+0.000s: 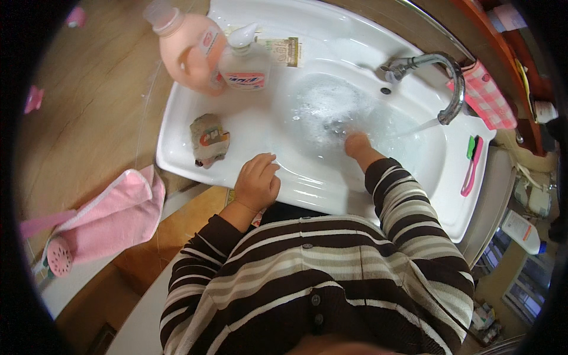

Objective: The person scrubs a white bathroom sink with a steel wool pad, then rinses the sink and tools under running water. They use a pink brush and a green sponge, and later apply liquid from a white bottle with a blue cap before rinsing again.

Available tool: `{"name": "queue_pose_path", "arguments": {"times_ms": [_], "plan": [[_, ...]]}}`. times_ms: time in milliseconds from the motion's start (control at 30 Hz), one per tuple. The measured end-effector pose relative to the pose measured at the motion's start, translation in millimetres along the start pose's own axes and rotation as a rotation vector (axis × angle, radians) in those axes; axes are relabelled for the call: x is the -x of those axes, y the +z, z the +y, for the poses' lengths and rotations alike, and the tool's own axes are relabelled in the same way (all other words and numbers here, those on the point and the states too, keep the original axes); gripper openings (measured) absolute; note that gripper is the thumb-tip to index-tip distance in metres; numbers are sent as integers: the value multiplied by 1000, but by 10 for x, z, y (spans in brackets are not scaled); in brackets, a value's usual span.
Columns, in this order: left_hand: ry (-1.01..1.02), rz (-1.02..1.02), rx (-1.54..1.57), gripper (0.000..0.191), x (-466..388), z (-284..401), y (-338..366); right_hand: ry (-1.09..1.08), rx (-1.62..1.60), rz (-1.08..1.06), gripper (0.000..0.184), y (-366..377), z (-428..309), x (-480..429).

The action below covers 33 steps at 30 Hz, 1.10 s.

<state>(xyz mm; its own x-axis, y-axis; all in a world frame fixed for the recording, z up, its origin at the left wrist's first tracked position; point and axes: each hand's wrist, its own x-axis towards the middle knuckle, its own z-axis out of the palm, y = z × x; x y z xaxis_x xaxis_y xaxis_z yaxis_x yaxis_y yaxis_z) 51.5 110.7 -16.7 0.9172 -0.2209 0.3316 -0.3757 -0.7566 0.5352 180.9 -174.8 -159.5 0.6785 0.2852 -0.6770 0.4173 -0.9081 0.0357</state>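
My left hand (257, 183) rests on the front edge of the white washbasin (248, 128), fingers loosely extended and nothing in them. My right hand (357, 145) is in the basin, with its fingers dipped into foamy water (326, 104). Ripples and foam hide the fingertips, so I cannot tell whether they hold anything. Something dark, too blurred to name, shows under the water beside them. From the curved chrome faucet (457, 84) a stream of water (415, 129) runs into the bowl, just right of that hand.
On the basin's left side stand a large peach-coloured bottle (191, 49) and a pump bottle (245, 66). A crumpled packet (209, 140) lies nearer me. A pink-and-green brush (472, 166) is on the right rim. Pink cloth (115, 217) hangs at left, a checked cloth (488, 95) behind the faucet.
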Motion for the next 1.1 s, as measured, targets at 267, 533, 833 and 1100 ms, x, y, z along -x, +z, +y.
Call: {"name": "queue_pose_path", "arguments": {"times_ms": [267,533,833,1100], "plan": [[53,-52,9,19,-16,-21,1,181,-367,485,30,-482,-533,-190],[83,-82,44,18,0,-57,2,111,-536,432,27,-390,-273,132],[134,-96,80,18,11,-94,-6,232,-402,1345,25,-1510,-4,-204],[176,-150,74,19,21,-136,-13,430,-353,924,38,-1879,-89,-771]]}}
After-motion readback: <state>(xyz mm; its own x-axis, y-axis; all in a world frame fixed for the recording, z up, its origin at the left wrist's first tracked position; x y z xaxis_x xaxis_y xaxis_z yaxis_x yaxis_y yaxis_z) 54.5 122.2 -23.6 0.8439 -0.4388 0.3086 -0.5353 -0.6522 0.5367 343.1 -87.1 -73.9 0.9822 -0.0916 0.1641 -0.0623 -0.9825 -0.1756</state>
